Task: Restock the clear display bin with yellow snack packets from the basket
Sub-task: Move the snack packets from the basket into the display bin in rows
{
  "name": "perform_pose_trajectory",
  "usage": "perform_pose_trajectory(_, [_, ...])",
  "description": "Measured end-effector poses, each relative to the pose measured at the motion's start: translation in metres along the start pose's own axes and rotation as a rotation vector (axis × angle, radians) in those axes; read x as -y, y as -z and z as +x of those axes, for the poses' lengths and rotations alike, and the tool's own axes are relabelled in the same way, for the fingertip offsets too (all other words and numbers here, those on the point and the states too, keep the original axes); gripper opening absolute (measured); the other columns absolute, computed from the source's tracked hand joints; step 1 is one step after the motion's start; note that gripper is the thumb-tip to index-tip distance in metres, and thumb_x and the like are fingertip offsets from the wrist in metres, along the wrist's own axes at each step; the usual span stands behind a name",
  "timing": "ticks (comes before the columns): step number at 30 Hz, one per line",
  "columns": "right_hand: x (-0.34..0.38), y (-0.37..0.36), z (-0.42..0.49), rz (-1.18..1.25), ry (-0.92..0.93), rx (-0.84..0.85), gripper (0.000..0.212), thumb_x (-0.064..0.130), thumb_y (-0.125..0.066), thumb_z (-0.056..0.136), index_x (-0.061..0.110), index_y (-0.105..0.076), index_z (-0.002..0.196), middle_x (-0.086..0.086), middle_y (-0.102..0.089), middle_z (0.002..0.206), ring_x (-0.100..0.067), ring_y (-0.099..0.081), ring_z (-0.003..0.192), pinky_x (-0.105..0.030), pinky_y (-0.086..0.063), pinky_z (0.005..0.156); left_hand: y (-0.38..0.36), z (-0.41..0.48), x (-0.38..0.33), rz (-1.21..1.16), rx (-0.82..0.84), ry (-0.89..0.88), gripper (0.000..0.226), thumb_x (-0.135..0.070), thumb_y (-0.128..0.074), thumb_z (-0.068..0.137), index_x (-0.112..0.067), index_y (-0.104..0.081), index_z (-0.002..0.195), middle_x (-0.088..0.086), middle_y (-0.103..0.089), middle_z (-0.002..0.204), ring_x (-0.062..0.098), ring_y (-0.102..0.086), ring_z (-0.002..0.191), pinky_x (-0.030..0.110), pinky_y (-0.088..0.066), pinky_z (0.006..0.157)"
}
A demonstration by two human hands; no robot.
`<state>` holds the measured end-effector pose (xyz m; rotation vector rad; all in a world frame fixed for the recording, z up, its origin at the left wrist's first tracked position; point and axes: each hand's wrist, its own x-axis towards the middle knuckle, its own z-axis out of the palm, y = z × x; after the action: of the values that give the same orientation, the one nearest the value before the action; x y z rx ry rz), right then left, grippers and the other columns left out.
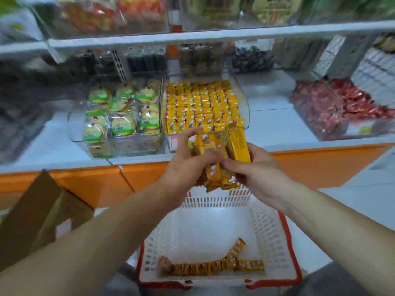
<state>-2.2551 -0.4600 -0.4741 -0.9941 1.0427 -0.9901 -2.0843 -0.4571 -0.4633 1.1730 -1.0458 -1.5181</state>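
A bundle of yellow snack packets [222,152] is held between both hands above the basket and just in front of the clear display bin [243,97]. My left hand [183,165] grips the bundle's left side, fingers reaching up over it. My right hand [254,174] grips its right side and bottom. The bin on the shelf holds several rows of upright yellow packets [201,103]. Below, the white basket [269,231] with a red rim holds several more yellow packets [215,265] along its near wall.
A clear bin of green-labelled cakes [119,116] stands left of the yellow one. Red packets [342,105] fill a bin at the right. An open cardboard box [40,212] sits at lower left. The shelf has an orange front [89,182].
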Motion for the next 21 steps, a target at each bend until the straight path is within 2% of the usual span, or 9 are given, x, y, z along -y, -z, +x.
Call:
perform_pose_trajectory(2, [0.001,-0.013,0.004,-0.023,0.056,-0.044,0.046,0.017,-0.083,0.062,0.015,-0.07,0.106,-0.016,-0.074,0.1,-0.03,-0.069,0.088,-0.045,-0.054,0.083,-0.003,-0.003,-0.001,-0.016,-0.068,-0.053,0.048,-0.015,-0.078,0.068,-0.035,-0.064,0.11,0.006,-0.077,0.094,0.028,-0.074,0.08,0.04,-0.059,0.063])
perform_pose_trajectory(5, [0.003,-0.024,0.013,-0.074,0.129,-0.048,0.036,0.024,-0.081,0.067,0.02,-0.074,0.102,-0.009,-0.076,0.096,-0.03,-0.072,0.091,-0.045,-0.056,0.084,-0.005,0.001,-0.007,-0.068,-0.174,-0.044,0.032,-0.007,-0.076,0.072,-0.025,-0.068,0.096,0.01,-0.075,0.088,0.033,-0.072,0.083,0.05,-0.062,0.071])
perform_pose_trajectory(8, [0.008,-0.022,0.019,-0.06,0.12,0.035,0.028,0.024,-0.08,0.076,0.022,-0.076,0.104,-0.005,-0.077,0.096,-0.023,-0.073,0.092,-0.035,-0.055,0.08,-0.003,0.007,-0.016,-0.075,-0.179,-0.022,0.033,-0.008,-0.08,0.083,-0.017,-0.064,0.11,0.015,-0.076,0.102,0.038,-0.074,0.097,0.061,-0.059,0.085])
perform_pose_trajectory(10, [0.01,-0.021,0.024,-0.009,0.089,0.106,0.028,0.017,-0.077,0.081,0.015,-0.073,0.109,-0.007,-0.076,0.097,-0.023,-0.073,0.092,-0.034,-0.056,0.079,0.002,0.011,-0.02,-0.076,-0.185,-0.005,0.033,-0.006,-0.077,0.085,-0.015,-0.063,0.114,0.02,-0.074,0.106,0.042,-0.073,0.099,0.063,-0.059,0.083])
perform_pose_trajectory(13, [0.015,-0.02,0.03,0.133,0.018,0.163,0.046,0.018,-0.069,0.078,0.005,-0.064,0.122,-0.016,-0.072,0.112,-0.03,-0.07,0.102,-0.044,-0.057,0.087,0.01,0.017,-0.027,-0.105,-0.177,0.031,0.034,-0.005,-0.076,0.085,-0.02,-0.065,0.113,0.018,-0.075,0.107,0.041,-0.074,0.095,0.063,-0.059,0.079])
perform_pose_trajectory(17, [0.022,-0.018,0.039,0.174,0.0,0.112,0.049,0.025,-0.064,0.081,0.008,-0.059,0.127,-0.023,-0.069,0.116,-0.032,-0.069,0.103,-0.046,-0.059,0.086,0.028,0.027,-0.035,-0.08,-0.132,0.003,0.034,-0.004,-0.077,0.084,-0.022,-0.065,0.111,0.012,-0.078,0.1,0.036,-0.076,0.091,0.055,-0.063,0.073])
perform_pose_trajectory(19, [0.023,-0.016,0.041,0.163,-0.011,0.11,0.049,0.027,-0.066,0.081,0.012,-0.058,0.127,-0.019,-0.072,0.11,-0.031,-0.071,0.094,-0.045,-0.06,0.079,0.036,0.031,-0.037,-0.048,-0.097,-0.012,0.038,-0.004,-0.077,0.083,-0.022,-0.063,0.114,0.012,-0.077,0.102,0.035,-0.076,0.09,0.053,-0.063,0.07])
perform_pose_trajectory(21, [0.024,-0.015,0.043,0.125,-0.028,0.097,0.044,0.028,-0.068,0.082,0.017,-0.06,0.124,-0.014,-0.074,0.102,-0.027,-0.071,0.076,-0.038,-0.059,0.063,0.041,0.034,-0.036,-0.025,-0.083,-0.015,0.041,-0.005,-0.079,0.081,-0.025,-0.063,0.114,0.009,-0.078,0.1,0.031,-0.077,0.088,0.048,-0.063,0.065])
